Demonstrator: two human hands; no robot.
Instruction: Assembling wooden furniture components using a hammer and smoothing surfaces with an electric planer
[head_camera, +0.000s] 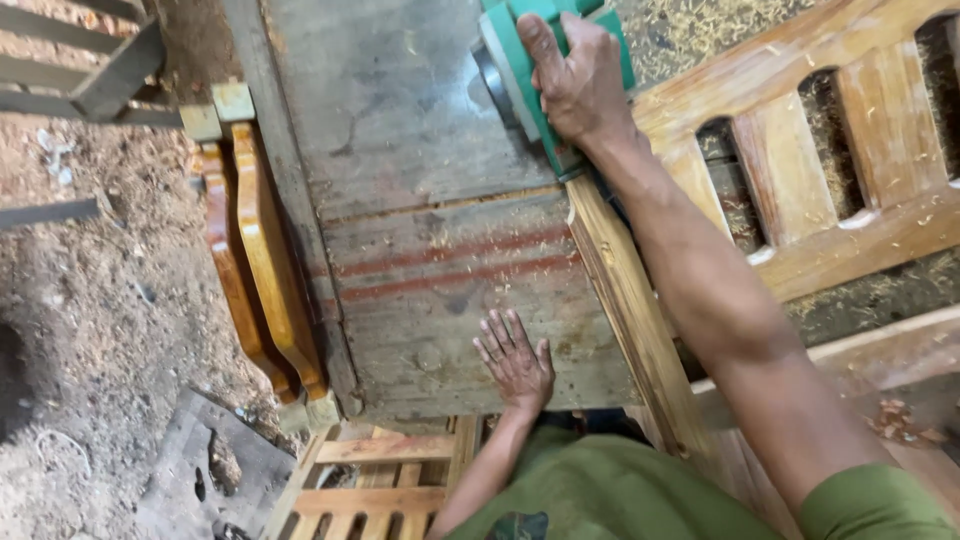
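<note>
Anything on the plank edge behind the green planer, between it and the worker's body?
Nothing visible. The right hand grips the green planer at the far end of the plank edge; that edge runs bare back to the body. The left hand lies flat on the workbench, beside it.

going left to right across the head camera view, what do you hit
sawdust-covered ground → curved orange wooden pieces leaning on the bench side → grey workbench top → left hand flat on it → right hand on the green power planer → slatted wooden frame
</note>
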